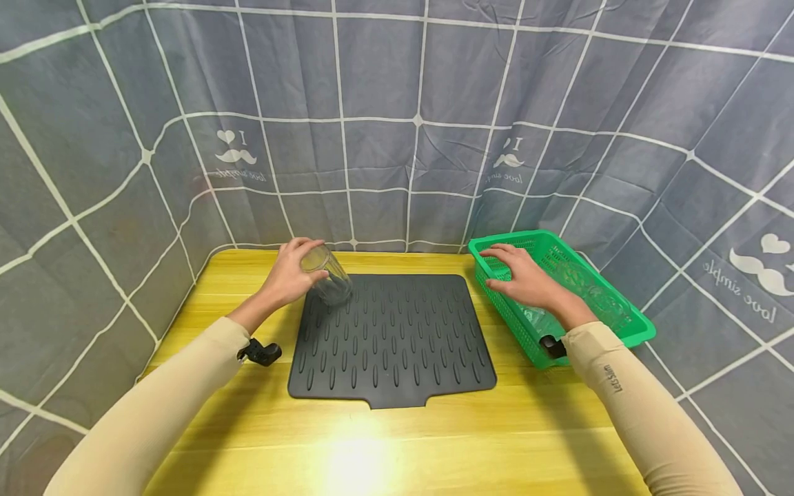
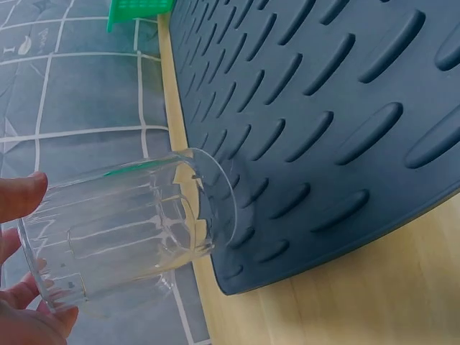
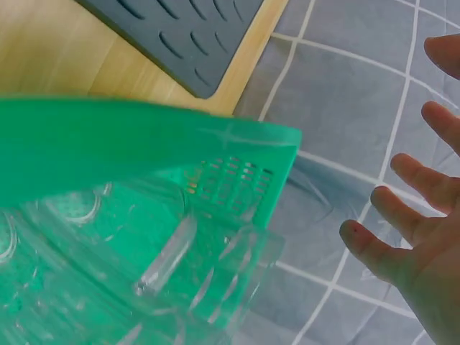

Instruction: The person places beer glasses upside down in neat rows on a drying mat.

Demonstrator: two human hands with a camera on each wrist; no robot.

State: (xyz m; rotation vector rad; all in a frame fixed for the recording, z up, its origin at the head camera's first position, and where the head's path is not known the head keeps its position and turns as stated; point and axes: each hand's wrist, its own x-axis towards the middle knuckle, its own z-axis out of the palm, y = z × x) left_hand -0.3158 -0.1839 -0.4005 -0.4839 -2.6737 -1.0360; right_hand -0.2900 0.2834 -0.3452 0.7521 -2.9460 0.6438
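My left hand (image 1: 291, 274) holds a clear drinking glass (image 1: 331, 279) by its upper end, thumb on one side and fingers on the other. The glass (image 2: 129, 223) is tilted, its lower end over the far left corner of a dark grey ribbed mat (image 1: 397, 337). Whether that end touches the mat (image 2: 309, 93) I cannot tell. Over the left side of a green basket (image 1: 502, 306), my right hand (image 1: 524, 275) has its fingers spread and holds nothing. Several clear glasses (image 3: 165, 266) lie inside the basket (image 3: 144, 144).
The mat and basket stand on a yellow wood-grain table (image 1: 248, 427). A grey curtain (image 1: 384, 158) with white grid lines hangs behind the table and along both sides. A black wrist camera (image 1: 260, 353) shows at my left sleeve.
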